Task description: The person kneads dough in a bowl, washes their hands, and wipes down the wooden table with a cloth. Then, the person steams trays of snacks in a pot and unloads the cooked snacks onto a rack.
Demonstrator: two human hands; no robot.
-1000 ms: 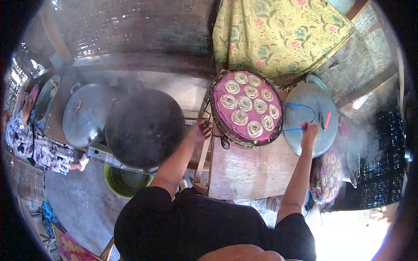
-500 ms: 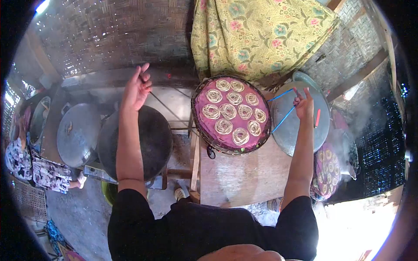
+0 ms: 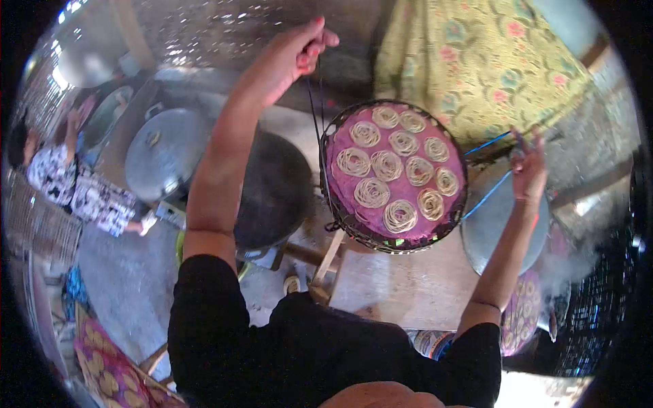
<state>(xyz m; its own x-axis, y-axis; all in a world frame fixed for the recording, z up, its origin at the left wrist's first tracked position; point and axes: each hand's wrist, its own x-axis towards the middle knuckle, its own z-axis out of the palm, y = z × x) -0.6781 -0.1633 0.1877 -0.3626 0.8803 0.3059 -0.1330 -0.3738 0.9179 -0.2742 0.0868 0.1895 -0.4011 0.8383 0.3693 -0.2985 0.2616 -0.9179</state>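
Observation:
A round woven tray (image 3: 381,246), lined with pink cloth (image 3: 347,190), bears several coiled noodle nests (image 3: 387,166). My left hand (image 3: 303,54) is closed on a dark cord (image 3: 315,112) that runs down to the tray's left rim. On the other side, my right hand (image 3: 529,170) has its fingers around a blue cord (image 3: 486,196), whose two strands reach the right rim. The tray hangs between both hands, its left part over the dark round pan's edge and its front over the wooden table.
Left of the tray is a dark round pan (image 3: 275,197), then a metal lid (image 3: 160,156). A large grey lid (image 3: 500,228) sits at right, near steam (image 3: 571,262) and another noodle tray (image 3: 520,316). Behind hangs a yellow cloth (image 3: 469,68). A person (image 3: 88,180) is far left; the wooden table (image 3: 381,282) is in front.
The tray looks larger and closer, raised from the table, its cords pulled up by both hands. My left hand has risen toward the top of the view. The whole view has shifted.

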